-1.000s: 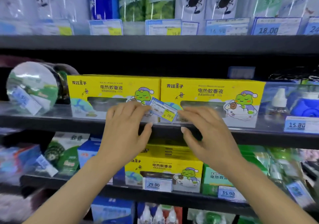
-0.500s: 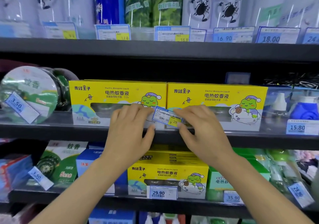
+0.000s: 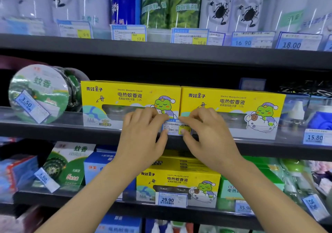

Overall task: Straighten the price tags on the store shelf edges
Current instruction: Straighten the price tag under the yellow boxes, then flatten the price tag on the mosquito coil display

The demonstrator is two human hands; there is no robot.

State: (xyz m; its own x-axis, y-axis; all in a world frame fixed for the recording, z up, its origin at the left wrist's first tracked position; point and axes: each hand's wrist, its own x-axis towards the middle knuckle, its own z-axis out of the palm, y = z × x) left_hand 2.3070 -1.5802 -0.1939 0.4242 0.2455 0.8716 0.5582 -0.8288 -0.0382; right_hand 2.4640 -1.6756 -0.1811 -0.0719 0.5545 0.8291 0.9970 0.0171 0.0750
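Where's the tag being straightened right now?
Centre of the head view: the price tag sits on the middle shelf edge, pinched between the left hand and right hand, below two yellow boxes.

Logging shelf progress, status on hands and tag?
Left hand and right hand both pinch the price tag. Tag near level on the middle shelf edge. Nothing in the way.

Both hands meet at the middle shelf's front edge [image 3: 71, 130]. The left hand [image 3: 143, 139] and right hand [image 3: 210, 139] pinch a small price tag [image 3: 175, 128] between thumbs and curled fingers [image 3: 154, 115], one hand at each end. The tag sits nearly level. Just behind the fingers stand two yellow boxes [image 3: 131, 96]. Left of them leans a tilted 3.50 tag [image 3: 29, 105].
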